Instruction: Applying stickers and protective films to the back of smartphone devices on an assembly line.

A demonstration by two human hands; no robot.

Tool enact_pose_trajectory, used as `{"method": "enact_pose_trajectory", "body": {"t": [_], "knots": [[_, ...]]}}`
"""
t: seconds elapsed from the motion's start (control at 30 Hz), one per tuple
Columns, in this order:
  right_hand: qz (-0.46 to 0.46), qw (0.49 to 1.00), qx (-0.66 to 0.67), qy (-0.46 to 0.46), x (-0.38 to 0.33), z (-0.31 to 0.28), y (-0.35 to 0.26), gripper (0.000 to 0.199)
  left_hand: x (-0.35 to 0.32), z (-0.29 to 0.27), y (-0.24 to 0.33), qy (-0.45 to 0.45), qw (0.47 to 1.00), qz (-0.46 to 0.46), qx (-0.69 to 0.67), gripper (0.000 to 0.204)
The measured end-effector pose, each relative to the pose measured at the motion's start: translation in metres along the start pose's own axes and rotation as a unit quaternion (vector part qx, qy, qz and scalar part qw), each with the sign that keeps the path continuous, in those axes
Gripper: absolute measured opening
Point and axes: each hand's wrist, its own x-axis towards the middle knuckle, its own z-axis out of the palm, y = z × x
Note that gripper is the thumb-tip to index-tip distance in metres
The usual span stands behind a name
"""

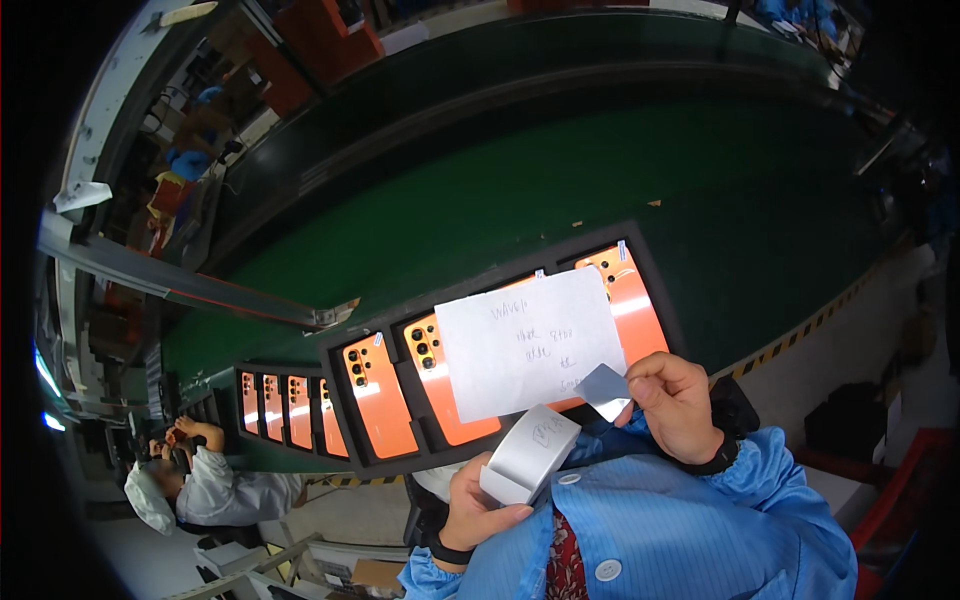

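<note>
My left hand (pixel 477 512) is closed round a wide white roll (pixel 537 452), possibly tape or labels, with pen marks on its side. Pinched in my right hand (pixel 680 408) is a small shiny grey-blue piece of film or sticker (pixel 603 388), held over the lower right corner of a handwritten white paper sheet (pixel 500 350). That sheet lies across orange phones in a black tray (pixel 408 385), partly hiding the middle ones. An orange phone (pixel 378 400) at the left and another phone (pixel 635 310) at the right show more fully, camera side up.
The tray rests on a green work surface (pixel 480 210). Further left sits another group of orange phones (pixel 272 405). A metal bar (pixel 230 280) crosses at the left. Beyond it, a co-worker in white (pixel 225 490) is at the same line. Yellow-black striping (pixel 800 320) runs along the right edge.
</note>
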Motion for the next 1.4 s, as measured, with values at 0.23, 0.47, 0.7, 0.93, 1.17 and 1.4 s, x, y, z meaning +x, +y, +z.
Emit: {"method": "enact_pose_trajectory", "body": {"t": [0.23, 0.47, 0.7, 0.93, 1.17, 1.4], "knots": [[-0.043, 0.999, -0.023, -0.001, 0.002, 0.001, 0.003, 0.015, 0.001, 0.001, -0.003, 0.009, 0.999, 0.030, -0.012, 0.064], [-0.034, 0.997, -0.050, -0.039, 0.005, -0.004, 0.008, 0.030, 0.016, 0.007, 0.001, 0.160, 0.959, -0.020, -0.232, 0.095], [0.079, 0.996, 0.028, 0.002, 0.034, 0.030, 0.028, 0.062, 0.037, 0.013, 0.019, -0.033, 0.960, 0.006, -0.277, 0.063], [0.149, 0.973, 0.125, -0.126, 0.055, 0.034, 0.020, 0.069, 0.039, 0.012, 0.017, -0.131, 0.957, 0.049, -0.255, 0.069], [0.135, 0.977, 0.068, -0.149, 0.079, 0.061, -0.010, 0.061, 0.034, -0.006, 0.015, -0.097, 0.992, -0.021, -0.078, 0.060], [0.183, 0.945, 0.049, -0.266, 0.096, 0.066, 0.001, 0.053, 0.058, 0.004, 0.018, -0.200, 0.932, 0.161, 0.257, 0.047]]}}
